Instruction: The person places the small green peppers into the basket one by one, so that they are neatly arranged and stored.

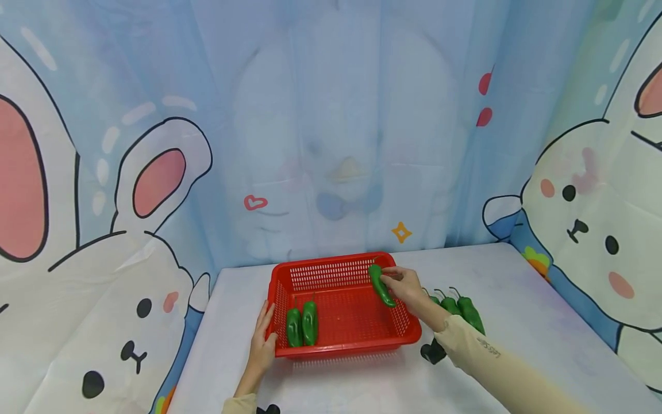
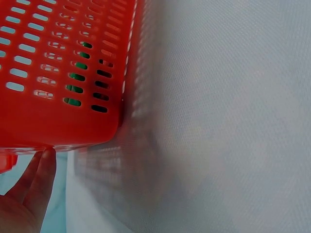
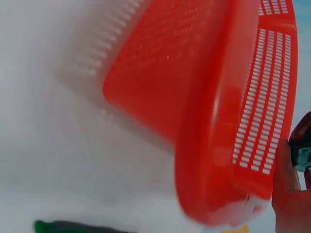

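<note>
A red plastic basket (image 1: pixel 346 347) with slotted walls stands on the white table. Two green peppers, one at the wall (image 1: pixel 294 328) and one beside it (image 1: pixel 310 323), lie side by side at its left end. My right hand (image 1: pixel 405 284) pinches a third green pepper (image 1: pixel 381 286) over the right part of the basket. In the right wrist view that pepper (image 3: pixel 302 141) shows dark at the right edge, next to my fingers. My left hand (image 1: pixel 261 339) rests against the basket's left wall with its fingers straight; the left wrist view shows the fingertips touching the red side.
Several more green peppers (image 1: pixel 468 313) lie on the table right of the basket, partly behind my right forearm. A black object (image 1: pixel 433 351) shows beneath that wrist. A blue curtain with cartoon rabbits (image 1: pixel 336 144) hangs behind and around the white table (image 1: pixel 217 345).
</note>
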A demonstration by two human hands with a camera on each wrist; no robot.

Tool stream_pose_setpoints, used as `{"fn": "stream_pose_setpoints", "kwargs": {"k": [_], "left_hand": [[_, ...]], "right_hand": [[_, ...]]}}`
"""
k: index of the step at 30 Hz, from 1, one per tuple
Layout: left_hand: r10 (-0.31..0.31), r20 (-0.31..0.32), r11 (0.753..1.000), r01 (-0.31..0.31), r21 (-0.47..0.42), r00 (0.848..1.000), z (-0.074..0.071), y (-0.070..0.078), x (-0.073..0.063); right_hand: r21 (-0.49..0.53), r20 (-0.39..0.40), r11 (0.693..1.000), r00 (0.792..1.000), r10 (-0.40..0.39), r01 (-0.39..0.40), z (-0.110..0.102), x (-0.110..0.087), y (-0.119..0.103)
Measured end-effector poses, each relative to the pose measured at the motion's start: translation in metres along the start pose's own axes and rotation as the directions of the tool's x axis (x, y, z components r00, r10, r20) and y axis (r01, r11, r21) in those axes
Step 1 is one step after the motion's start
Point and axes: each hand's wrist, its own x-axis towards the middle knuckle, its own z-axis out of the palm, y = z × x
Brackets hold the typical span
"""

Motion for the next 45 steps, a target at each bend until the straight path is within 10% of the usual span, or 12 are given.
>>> {"fn": "stream_pose_setpoints", "kwargs": {"k": [8, 15, 45], "left_hand": [[0.009, -0.005, 1.0, -0.009, -0.006, 1.0, -0.001, -0.001, 0.001], [0.072, -0.033, 0.997, -0.073, -0.019, 0.997, 0.007, -0.049, 0.008], [0.065, -0.046, 0.997, -0.066, -0.026, 0.997, 0.009, -0.053, 0.009]], "right_hand": [[0.016, 0.027, 0.999, 0.999, -0.032, 0.031, 0.024, -0.003, 0.003], [0.022, 0.024, 1.0, 1.0, 0.008, -0.009, 0.044, -0.008, 0.006], [0.029, 0.028, 0.998, 0.998, 0.063, -0.064, 0.105, -0.006, 0.032]]}}
